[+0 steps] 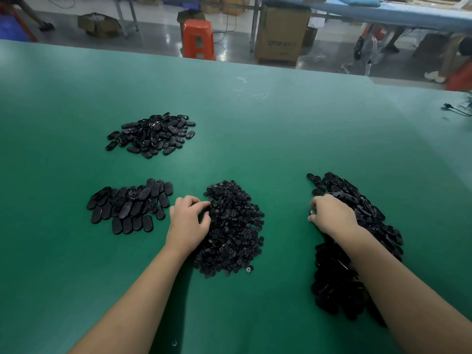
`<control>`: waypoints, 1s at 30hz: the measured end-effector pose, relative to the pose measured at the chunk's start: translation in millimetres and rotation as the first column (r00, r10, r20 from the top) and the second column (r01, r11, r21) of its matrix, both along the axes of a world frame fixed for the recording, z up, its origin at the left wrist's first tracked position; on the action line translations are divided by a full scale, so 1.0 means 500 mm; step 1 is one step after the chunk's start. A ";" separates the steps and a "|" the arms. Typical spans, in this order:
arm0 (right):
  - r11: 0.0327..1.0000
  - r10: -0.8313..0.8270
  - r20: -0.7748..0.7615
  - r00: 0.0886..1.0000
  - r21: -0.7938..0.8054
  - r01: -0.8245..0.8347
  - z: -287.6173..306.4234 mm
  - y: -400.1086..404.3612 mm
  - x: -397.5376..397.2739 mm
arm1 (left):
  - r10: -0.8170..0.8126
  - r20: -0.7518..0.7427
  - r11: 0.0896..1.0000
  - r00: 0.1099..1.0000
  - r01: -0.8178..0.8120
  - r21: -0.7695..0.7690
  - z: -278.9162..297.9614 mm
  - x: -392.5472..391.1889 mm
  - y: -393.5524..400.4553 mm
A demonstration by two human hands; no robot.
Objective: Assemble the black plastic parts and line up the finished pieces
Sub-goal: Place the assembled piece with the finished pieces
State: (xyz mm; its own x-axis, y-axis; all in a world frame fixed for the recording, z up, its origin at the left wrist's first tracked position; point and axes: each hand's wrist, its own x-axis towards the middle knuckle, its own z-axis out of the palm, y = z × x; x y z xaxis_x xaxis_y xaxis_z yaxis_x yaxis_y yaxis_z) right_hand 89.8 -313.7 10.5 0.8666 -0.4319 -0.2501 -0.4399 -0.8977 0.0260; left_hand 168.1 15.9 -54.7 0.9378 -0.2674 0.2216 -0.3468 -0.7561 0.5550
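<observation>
On the green table (255,139) lie several heaps of black plastic parts. A pile of small round parts (233,228) sits in the middle; my left hand (187,221) rests at its left edge, fingers curled into the pile. A long heap of oval parts (357,213) lies at the right; my right hand (329,214) is on its left side, fingers curled round a small black part. Rows of finished oval pieces (130,206) lie overlapping at the left. Another loose pile of ovals (153,135) sits farther back.
Beyond the table's far edge stand an orange stool (198,38) and a cardboard box (281,34). A cable (457,108) lies at the table's right edge. One loose small part (249,269) lies beside the middle pile.
</observation>
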 end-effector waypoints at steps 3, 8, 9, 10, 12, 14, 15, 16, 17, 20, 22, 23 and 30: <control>0.999 -0.013 0.026 1.000 0.046 0.012 -0.001 -0.003 -0.003 | 0.001 -0.003 0.999 1.000 -0.002 -0.036 0.003 0.001 0.001; 0.990 -0.056 0.081 0.995 0.135 0.045 -0.002 0.004 -0.003 | -0.016 -0.049 0.998 0.999 0.012 -0.069 0.008 0.002 0.003; 0.986 -0.061 0.104 0.993 0.164 0.043 0.000 0.005 -0.003 | -0.015 -0.053 0.997 0.998 0.011 -0.081 0.009 0.001 0.003; 0.979 -0.071 0.135 0.988 0.198 0.043 0.003 0.008 -0.001 | -0.013 -0.055 0.995 0.998 0.008 -0.096 0.011 0.001 0.003; 0.946 -0.139 0.210 0.968 0.317 0.067 0.010 0.017 0.001 | -0.005 -0.064 0.990 0.998 -0.004 -0.138 0.016 -0.001 0.002; 0.823 -0.309 0.285 0.907 0.559 0.105 0.012 0.033 0.002 | -0.001 -0.079 0.984 0.997 -0.014 -0.180 0.019 -0.002 0.003; 0.715 -0.412 0.295 0.862 0.691 0.105 0.011 0.046 0.001 | 0.001 -0.084 0.981 0.996 -0.017 -0.193 0.021 -0.003 0.003; 0.595 -0.502 0.283 0.817 0.799 0.088 0.009 0.059 0.000 | 0.003 -0.088 0.979 0.996 -0.021 -0.201 0.022 -0.004 0.004; 0.489 -0.570 0.263 0.778 0.870 0.064 0.004 0.072 -0.004 | 0.005 -0.092 0.978 0.996 -0.023 -0.206 0.023 -0.005 0.004; 0.302 -0.679 0.213 0.702 0.953 0.003 -0.021 0.114 -0.018 | 0.000 -0.082 0.976 0.997 -0.018 -0.216 0.024 -0.006 0.005; 0.226 -0.714 0.182 0.676 0.974 -0.024 -0.043 0.136 -0.028 | -0.006 -0.075 0.975 0.997 -0.011 -0.223 0.024 -0.007 0.007; 0.202 -0.725 0.173 0.666 0.979 -0.035 -0.054 0.145 -0.033 | -0.006 -0.078 0.973 0.997 -0.012 -0.231 0.023 -0.007 0.008; 0.292 -0.709 0.293 0.641 0.950 -0.112 -0.100 0.176 -0.062 | 0.013 -0.123 0.959 0.992 -0.047 -0.280 0.023 -0.005 0.010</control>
State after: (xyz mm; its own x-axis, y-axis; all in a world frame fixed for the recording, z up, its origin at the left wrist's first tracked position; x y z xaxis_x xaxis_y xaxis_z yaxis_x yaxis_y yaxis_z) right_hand 58.9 -225.6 -39.5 0.7938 -0.5799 -0.1834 -0.2017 0.0335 -0.9789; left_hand 165.7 21.0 -43.2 0.9686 -0.1813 0.1704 -0.2448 -0.5722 0.7827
